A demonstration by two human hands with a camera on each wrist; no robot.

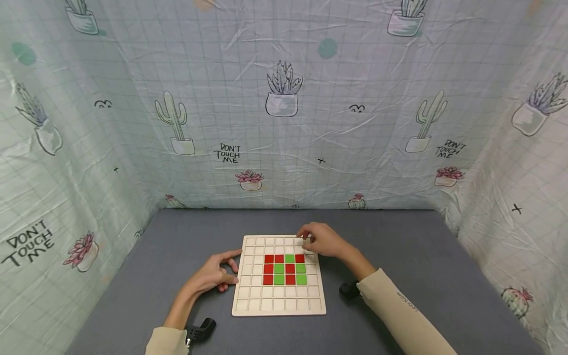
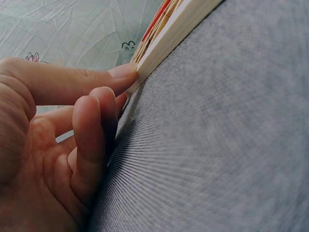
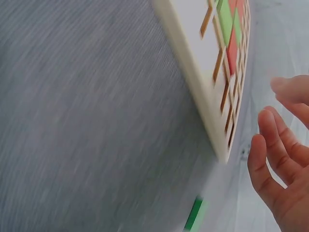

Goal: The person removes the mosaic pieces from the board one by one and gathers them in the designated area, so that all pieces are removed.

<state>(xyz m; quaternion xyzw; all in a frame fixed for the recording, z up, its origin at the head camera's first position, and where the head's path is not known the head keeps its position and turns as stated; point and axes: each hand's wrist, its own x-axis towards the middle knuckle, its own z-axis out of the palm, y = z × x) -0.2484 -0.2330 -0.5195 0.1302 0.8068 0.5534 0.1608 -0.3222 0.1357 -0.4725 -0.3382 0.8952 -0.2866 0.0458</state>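
A light wooden grid board (image 1: 279, 313) lies flat on the table. Near its middle, red tiles (image 1: 268, 269) and green tiles (image 1: 278, 268) fill a block of neighbouring cells. My left hand (image 1: 213, 272) is at the board's left side, thumb and index fingertips touching the edge and the other fingers bent. Over the far right corner hovers my right hand (image 1: 325, 240), its fingers loosely bent and parted. In the right wrist view, nothing shows between the fingers of that hand (image 3: 285, 145). A small green piece (image 3: 195, 213) lies on the table past the board's corner; the head view does not show it.
Dark grey cloth covers the table (image 1: 390, 246). Fabric curtains (image 1: 284, 133) printed with potted plants stand behind it and on both sides. A black wrist device (image 1: 201, 329) sits by the left sleeve, another black device (image 1: 349, 290) by the right.
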